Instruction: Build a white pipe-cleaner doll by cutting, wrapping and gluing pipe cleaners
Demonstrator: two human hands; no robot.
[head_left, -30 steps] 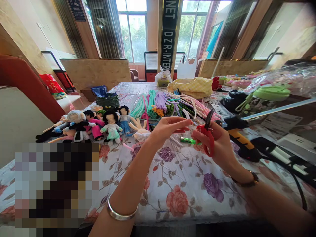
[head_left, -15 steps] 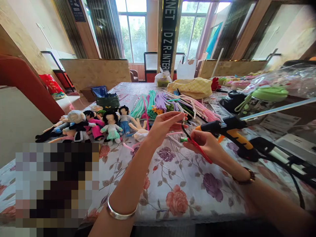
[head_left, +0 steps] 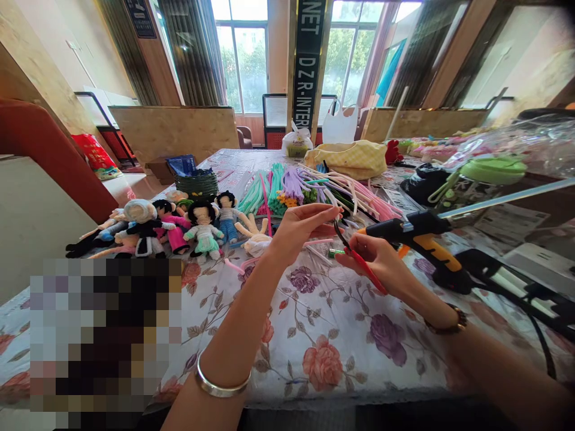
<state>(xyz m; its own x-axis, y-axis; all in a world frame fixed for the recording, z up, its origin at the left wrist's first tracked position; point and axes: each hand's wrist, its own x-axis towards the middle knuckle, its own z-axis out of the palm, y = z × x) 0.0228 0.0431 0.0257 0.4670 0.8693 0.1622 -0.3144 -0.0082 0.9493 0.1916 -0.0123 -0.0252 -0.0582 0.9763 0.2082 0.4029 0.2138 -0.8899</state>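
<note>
Nearest me, the flowered cloth on the tabletop [head_left: 296, 335] spreads under both forearms, a silver bangle [head_left: 220, 383] round the left one and a dark bracelet [head_left: 458, 320] on the right wrist. The right hand [head_left: 380, 257] is curled round the red-handled scissors [head_left: 369, 272], their dark blades rising toward the left fingertips; how far apart the blades stand, I can't tell. The left hand [head_left: 303, 230], held above the cloth, has its fingers nearly straight and drawn together, their tips pinching a small pale piece [head_left: 338, 219] just beside the blades. Its shape is too small to make out.

To the right of the right hand lies a black and orange glue gun [head_left: 431, 239]. Left of the left hand, a pink fuzzy stem [head_left: 240, 267] rests near a cream figure [head_left: 257, 242], with a cluster of yarn-like dolls [head_left: 202, 230] farther left. Beyond both hands are bundled coloured stems [head_left: 294, 185], and past those a yellow checked cloth bag [head_left: 348, 158] and a tied plastic bag [head_left: 296, 143].
</note>
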